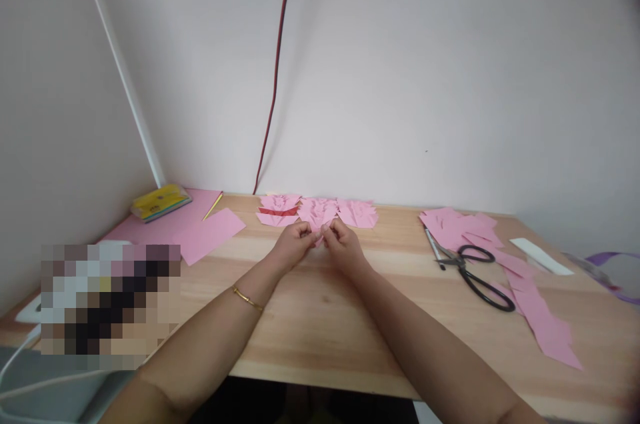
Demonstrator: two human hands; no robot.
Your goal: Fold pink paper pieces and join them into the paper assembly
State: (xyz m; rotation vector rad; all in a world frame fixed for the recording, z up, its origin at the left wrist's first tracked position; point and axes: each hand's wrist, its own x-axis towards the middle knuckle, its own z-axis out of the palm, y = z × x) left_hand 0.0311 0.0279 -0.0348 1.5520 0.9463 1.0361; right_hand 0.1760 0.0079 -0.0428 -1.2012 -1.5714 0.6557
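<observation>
My left hand and my right hand meet near the back of the wooden table, fingers pinched on a small piece of pink paper between them. Most of that piece is hidden by my fingers. Just beyond them lie folded pink paper pieces in a row against the wall: a left group with a red strip across it, a middle group and a right group. The middle group overlaps the held paper in view, so I cannot tell whether they touch.
Black-handled scissors, a pen, pink paper scraps and a white strip lie at right. At left are pink sheets, a yellow pouch and a yellow pencil. A red cord hangs down the wall.
</observation>
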